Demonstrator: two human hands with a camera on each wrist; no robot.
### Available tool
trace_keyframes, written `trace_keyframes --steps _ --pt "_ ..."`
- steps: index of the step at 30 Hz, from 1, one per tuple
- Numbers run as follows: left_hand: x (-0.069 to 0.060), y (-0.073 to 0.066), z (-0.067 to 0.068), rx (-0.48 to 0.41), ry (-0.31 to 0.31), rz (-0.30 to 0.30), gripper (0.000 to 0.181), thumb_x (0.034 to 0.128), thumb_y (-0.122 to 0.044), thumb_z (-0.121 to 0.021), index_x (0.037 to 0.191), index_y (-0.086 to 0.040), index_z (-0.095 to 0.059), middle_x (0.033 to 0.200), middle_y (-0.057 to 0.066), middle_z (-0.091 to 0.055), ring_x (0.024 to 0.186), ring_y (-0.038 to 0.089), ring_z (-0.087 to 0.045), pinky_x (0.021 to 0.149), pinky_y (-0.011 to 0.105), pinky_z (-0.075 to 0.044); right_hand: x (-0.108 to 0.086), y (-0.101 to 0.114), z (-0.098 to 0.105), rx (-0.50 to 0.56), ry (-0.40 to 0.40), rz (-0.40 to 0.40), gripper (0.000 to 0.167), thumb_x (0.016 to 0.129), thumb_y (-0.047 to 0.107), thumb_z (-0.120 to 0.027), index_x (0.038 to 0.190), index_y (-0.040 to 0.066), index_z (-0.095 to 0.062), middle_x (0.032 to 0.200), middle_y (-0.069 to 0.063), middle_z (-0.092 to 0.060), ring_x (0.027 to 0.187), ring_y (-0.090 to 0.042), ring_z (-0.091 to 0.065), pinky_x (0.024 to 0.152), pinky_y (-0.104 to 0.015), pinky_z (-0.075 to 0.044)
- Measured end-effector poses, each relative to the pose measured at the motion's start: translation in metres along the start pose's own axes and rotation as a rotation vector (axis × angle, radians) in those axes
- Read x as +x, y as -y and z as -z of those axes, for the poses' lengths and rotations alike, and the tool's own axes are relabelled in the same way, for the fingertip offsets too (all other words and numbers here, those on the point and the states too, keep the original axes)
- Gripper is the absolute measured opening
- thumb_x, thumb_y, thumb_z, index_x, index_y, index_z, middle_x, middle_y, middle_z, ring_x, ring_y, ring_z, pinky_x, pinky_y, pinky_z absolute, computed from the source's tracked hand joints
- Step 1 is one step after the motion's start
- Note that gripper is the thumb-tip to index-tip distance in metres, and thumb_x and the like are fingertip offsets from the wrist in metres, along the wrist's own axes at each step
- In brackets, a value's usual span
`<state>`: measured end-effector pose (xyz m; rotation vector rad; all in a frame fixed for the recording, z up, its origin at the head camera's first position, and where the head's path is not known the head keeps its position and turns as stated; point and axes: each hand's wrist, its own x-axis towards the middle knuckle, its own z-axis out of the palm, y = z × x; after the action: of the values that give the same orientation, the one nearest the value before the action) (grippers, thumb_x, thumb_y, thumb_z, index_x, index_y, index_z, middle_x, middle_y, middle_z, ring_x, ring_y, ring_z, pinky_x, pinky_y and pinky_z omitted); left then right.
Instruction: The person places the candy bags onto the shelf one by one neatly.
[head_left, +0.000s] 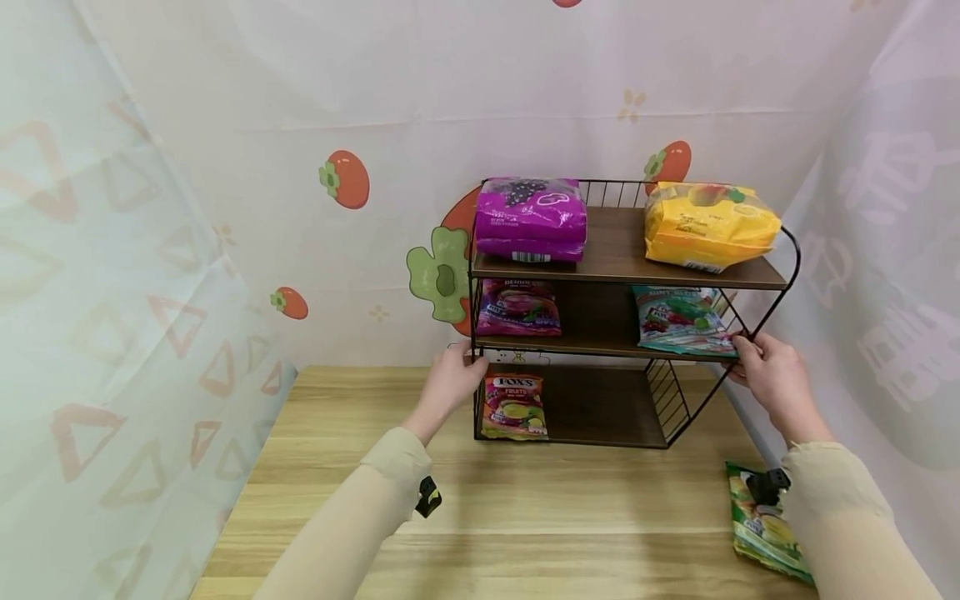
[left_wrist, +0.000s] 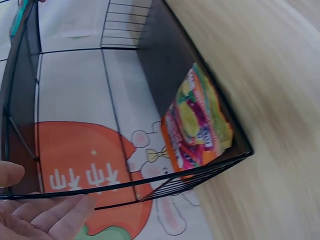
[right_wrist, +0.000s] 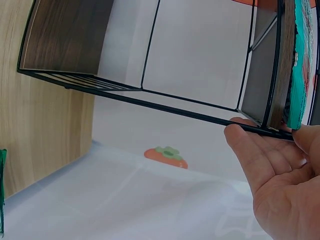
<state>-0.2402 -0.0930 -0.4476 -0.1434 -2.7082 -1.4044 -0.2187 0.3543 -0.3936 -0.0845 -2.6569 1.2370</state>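
A three-tier rack with black wire sides and dark brown shelves (head_left: pixel 600 408) stands on the wooden table. My left hand (head_left: pixel 450 379) grips its left side frame near the middle shelf; in the left wrist view the thumb and fingers (left_wrist: pixel 65 215) lie either side of a black bar. My right hand (head_left: pixel 776 379) holds the right side frame, its fingers under the bar in the right wrist view, thumb beside a teal candy bag (head_left: pixel 681 321). A berry candy bag (head_left: pixel 519 308) shares that middle shelf. Below it sits a red Fox's fruits bag (head_left: pixel 514 408).
On the top shelf are a purple grape package (head_left: pixel 531 218) at left and a yellow package (head_left: pixel 705 225) at right. A green candy bag (head_left: pixel 765 525) lies on the table (head_left: pixel 360 467) by my right forearm. Patterned curtains (head_left: pixel 225 250) surround the table at the back and sides.
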Motion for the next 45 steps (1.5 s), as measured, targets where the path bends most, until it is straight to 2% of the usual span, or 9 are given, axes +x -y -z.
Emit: trace_keyframes --steps 1,7,15,28,32,34,36,40,45 --pt "0.001 -0.002 0.002 -0.008 0.0 0.004 0.061 0.099 -0.03 -0.061 0.146 0.006 -0.049 0.133 0.027 -0.063 0.114 0.039 -0.068 0.096 0.051 -0.055 0.0 0.0 0.0 0.002 0.0 0.001 0.049 0.112 0.03 -0.038 0.126 -0.014 -0.054 0.103 -0.025 -0.07 0.07 0.012 -0.062 0.066 -0.018 -0.059" --pt "0.005 -0.011 0.011 -0.055 0.006 0.015 0.063 0.0976 -0.035 -0.063 0.148 0.0 -0.049 0.135 0.023 -0.064 0.118 0.037 -0.067 0.102 0.05 -0.052 0.0 0.0 0.0 0.002 -0.006 0.004 0.048 0.111 0.029 -0.039 0.125 -0.014 -0.055 0.1 -0.022 -0.07 0.07 0.01 -0.064 0.065 -0.018 -0.058" --pt "0.008 -0.018 0.019 0.001 -0.015 0.013 0.068 0.0984 -0.042 -0.059 0.149 0.002 -0.048 0.137 0.024 -0.062 0.123 0.038 -0.062 0.106 0.051 -0.048 -0.001 0.002 -0.002 -0.011 -0.012 0.005 0.048 0.111 0.031 -0.039 0.123 -0.013 -0.056 0.1 -0.022 -0.071 0.069 0.012 -0.063 0.066 -0.019 -0.059" --pt "0.014 -0.027 0.023 0.047 -0.052 -0.018 0.047 0.1053 -0.023 -0.052 0.142 0.006 -0.053 0.134 0.026 -0.063 0.123 0.041 -0.063 0.103 0.05 -0.051 -0.002 0.002 -0.005 -0.007 -0.015 0.003 0.048 0.111 0.03 -0.039 0.124 -0.014 -0.056 0.104 -0.03 -0.07 0.068 0.011 -0.063 0.065 -0.018 -0.059" --pt "0.015 -0.028 0.023 0.093 -0.052 -0.043 0.036 0.1047 -0.017 -0.049 0.132 0.006 -0.06 0.112 0.026 -0.071 0.093 0.037 -0.072 0.082 0.047 -0.059 -0.002 0.003 -0.004 -0.015 -0.016 -0.001 0.05 0.111 0.032 -0.039 0.124 -0.012 -0.056 0.105 -0.03 -0.069 0.069 0.011 -0.064 0.065 -0.019 -0.059" --pt "0.015 -0.028 0.022 0.129 -0.043 -0.057 0.03 0.1054 -0.015 -0.047 0.122 0.004 -0.063 0.096 0.024 -0.072 0.072 0.033 -0.069 0.067 0.044 -0.058 -0.002 0.004 -0.004 -0.013 -0.009 -0.003 0.05 0.111 0.033 -0.039 0.125 -0.012 -0.056 0.106 -0.031 -0.068 0.069 0.011 -0.063 0.066 -0.02 -0.059" --pt "0.016 -0.028 0.021 0.16 -0.039 -0.073 0.029 0.1062 -0.014 -0.046 0.12 0.004 -0.064 0.089 0.023 -0.071 0.061 0.029 -0.064 0.06 0.043 -0.056 -0.002 0.004 -0.003 -0.016 -0.003 -0.004 0.051 0.111 0.034 -0.038 0.125 -0.012 -0.056 0.106 -0.03 -0.069 0.07 0.01 -0.064 0.066 -0.02 -0.059" --pt "0.016 -0.029 0.019 0.215 -0.043 -0.1 0.032 0.107 -0.014 -0.047 0.128 0.005 -0.062 0.101 0.026 -0.073 0.074 0.032 -0.072 0.072 0.044 -0.061 -0.001 0.003 -0.001 -0.01 0.007 -0.004 0.05 0.111 0.034 -0.038 0.124 -0.012 -0.055 0.104 -0.026 -0.07 0.072 0.009 -0.065 0.066 -0.02 -0.059" --pt "0.017 -0.031 0.016 0.247 -0.022 -0.087 0.037 0.1085 -0.015 -0.045 0.136 0.006 -0.057 0.115 0.029 -0.07 0.094 0.039 -0.073 0.084 0.048 -0.06 -0.001 -0.001 0.004 0.016 0.018 -0.005 0.049 0.111 0.034 -0.039 0.124 -0.011 -0.055 0.096 -0.012 -0.073 0.073 0.009 -0.065 0.067 -0.019 -0.059"
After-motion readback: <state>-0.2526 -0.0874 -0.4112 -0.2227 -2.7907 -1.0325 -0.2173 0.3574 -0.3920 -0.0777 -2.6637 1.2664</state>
